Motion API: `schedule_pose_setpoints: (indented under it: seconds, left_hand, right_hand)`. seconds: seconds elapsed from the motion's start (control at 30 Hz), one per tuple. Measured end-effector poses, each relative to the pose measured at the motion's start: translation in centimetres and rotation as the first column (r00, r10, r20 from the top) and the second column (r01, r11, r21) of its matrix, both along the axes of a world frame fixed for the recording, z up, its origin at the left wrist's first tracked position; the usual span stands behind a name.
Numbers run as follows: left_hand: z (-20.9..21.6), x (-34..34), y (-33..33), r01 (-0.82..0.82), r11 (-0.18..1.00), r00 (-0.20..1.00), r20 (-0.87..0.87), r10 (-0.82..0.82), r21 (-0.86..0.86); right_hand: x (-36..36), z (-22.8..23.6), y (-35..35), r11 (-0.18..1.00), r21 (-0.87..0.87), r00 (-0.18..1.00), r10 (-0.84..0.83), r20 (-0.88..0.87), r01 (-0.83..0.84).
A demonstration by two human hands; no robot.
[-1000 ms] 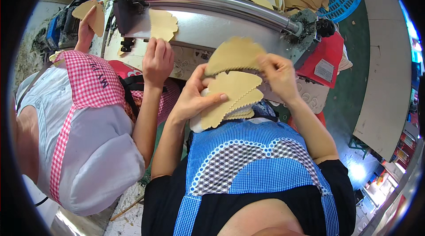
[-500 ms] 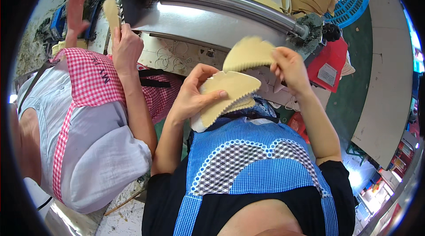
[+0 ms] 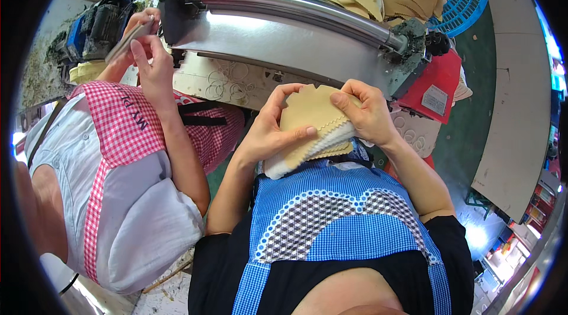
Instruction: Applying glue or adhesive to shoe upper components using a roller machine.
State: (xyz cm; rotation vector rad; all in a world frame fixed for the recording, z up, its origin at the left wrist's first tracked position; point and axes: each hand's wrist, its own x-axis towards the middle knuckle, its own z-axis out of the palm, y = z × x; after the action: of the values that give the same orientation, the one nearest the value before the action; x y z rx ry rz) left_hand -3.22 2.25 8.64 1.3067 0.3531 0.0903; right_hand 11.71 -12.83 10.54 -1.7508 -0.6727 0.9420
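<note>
A stack of thin tan pieces with zigzag-cut edges is held in front of my apron, and white layers show along its lower right side. My left hand is closed round the stack's left side, its thumb lying across the top piece. At the upper right, my right hand pinches the stack's edge, thumb on top and fingers beneath. More zigzag edges stick out below, near the apron.
Beyond my hands stands a machine with a long metal roller and a red box at its right. Blue baskets of tan pieces sit behind it. At left, a co-worker in a pink checked apron holds a flat piece.
My right hand has brought a single tan piece down onto the stack and now grips the stack's edge. The co-worker's hands have come together around a flat piece.
</note>
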Motion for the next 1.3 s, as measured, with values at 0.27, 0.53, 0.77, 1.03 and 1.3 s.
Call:
schedule_pose_setpoints:
  seconds: [0.27,0.53,0.77,1.03,1.3]
  left_hand:
    - [0.0,0.2,0.1,0.036,0.994,0.999,-0.006,-0.036,-0.101]
    - [-0.1,-1.5,0.6,0.061,0.997,0.995,-0.073,-0.064,-0.051]
    - [-0.3,-1.7,0.6,0.02,0.996,1.0,-0.017,-0.018,0.084]
    - [0.7,-1.5,-0.8,-0.094,0.983,0.994,0.062,0.085,0.16]
    - [0.8,-1.7,-0.9,-0.075,0.902,0.987,0.163,0.005,0.426]
  right_hand:
    - [1.0,-1.1,0.0,0.963,0.222,0.705,-0.053,0.708,-0.15]
    - [3.4,-2.5,-1.9,0.912,-0.069,0.835,-0.399,-0.379,0.404]
    - [1.6,-0.2,0.8,0.984,-0.021,0.964,-0.177,-0.198,0.177]
    - [-1.2,1.6,-0.3,0.988,-0.032,0.879,0.147,0.453,-0.149]
    - [-0.8,2.4,-0.6,0.971,-0.096,0.901,0.239,0.363,-0.219]
